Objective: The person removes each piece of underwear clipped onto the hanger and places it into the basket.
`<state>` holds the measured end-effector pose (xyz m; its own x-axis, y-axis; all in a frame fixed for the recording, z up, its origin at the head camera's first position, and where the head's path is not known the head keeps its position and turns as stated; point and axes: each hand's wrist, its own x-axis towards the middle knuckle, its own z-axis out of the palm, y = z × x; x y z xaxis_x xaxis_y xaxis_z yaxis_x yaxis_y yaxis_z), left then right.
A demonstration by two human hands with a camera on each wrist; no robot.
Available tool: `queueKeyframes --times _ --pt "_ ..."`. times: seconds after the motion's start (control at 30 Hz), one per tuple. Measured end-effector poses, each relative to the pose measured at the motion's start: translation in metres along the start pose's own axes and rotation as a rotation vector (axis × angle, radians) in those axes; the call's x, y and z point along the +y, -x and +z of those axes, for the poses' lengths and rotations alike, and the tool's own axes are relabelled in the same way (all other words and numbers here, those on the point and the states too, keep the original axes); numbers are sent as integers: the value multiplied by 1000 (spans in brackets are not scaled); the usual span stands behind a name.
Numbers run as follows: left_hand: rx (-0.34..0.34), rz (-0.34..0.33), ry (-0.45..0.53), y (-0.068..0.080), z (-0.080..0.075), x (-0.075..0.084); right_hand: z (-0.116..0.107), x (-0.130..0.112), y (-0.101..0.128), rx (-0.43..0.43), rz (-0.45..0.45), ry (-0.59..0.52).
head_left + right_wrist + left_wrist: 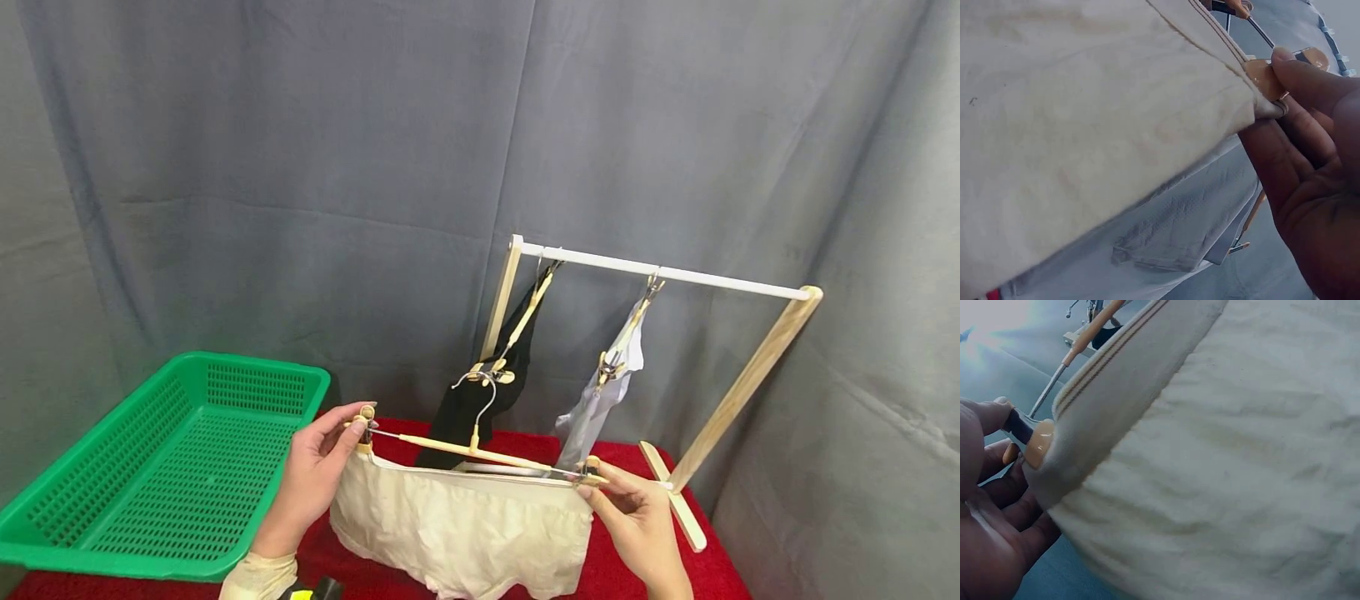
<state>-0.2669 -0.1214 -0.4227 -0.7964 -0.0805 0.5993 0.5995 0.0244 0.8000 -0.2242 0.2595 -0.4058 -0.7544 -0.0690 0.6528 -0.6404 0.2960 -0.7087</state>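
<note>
Unmarked cream garment [465,533] on clip hanger [480,454]

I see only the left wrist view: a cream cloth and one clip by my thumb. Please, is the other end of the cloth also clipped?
Observer: Yes. In the head view the right hand pinches the second clip on the cream garment.
Operator: Is something already hanging on a rack?
Observer: Two pieces hang from the white rail: a black garment and a white garment.
Operator: Where is the basket?
Observer: A green basket stands on the left hand side; no clothes show in it.
</note>
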Motion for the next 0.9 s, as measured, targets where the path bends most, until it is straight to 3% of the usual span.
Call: queueKeyframes --times 0.33,0.57,0.77,0.9 --pt "-14 -33 35 0 -4 -2 4 -2 -3 -32 146 75" --pt "-63 -33 92 0 -5 -3 11 -2 -3 -27 174 71" --pt "7 -12 110 0 -6 -6 19 1 -5 -88 135 40" --pt "56 -13 128 0 -5 -7 24 2 -5 -84 138 47"
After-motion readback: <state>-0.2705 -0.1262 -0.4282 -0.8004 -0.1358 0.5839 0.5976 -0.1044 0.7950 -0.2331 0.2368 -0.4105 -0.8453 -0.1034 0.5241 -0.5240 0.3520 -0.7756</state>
